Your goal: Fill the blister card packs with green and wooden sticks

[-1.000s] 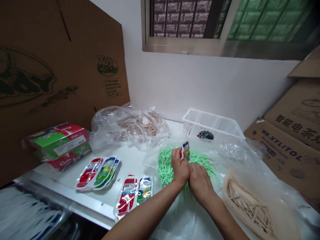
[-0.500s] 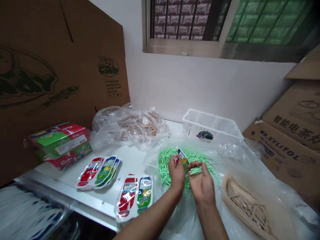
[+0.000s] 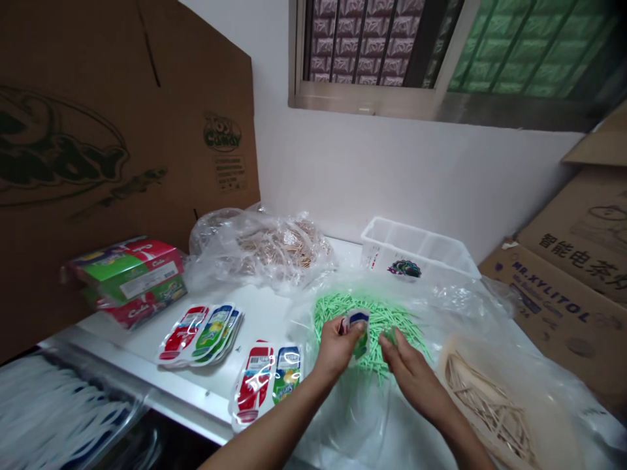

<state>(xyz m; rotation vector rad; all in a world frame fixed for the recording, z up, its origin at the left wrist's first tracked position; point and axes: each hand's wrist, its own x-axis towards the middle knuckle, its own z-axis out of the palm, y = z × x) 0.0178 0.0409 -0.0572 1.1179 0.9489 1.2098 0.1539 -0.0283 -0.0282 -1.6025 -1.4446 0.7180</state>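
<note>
White tabletop (image 3: 262, 305): left hand (image 3: 337, 350) pinches packet (image 3: 361, 336); right hand (image 3: 409, 369) clasps green sticks (image 3: 390, 335).

Bare human left grip (image 3: 339, 344) and right grip (image 3: 407, 369); left forearm (image 3: 279, 418) and right forearm (image 3: 458, 427), likewise bare, tapering distally.

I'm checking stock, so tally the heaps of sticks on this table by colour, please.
Green: 1, the green heap
Brown: 2, the bagged heap and the heap on the right
Total: 3
</note>
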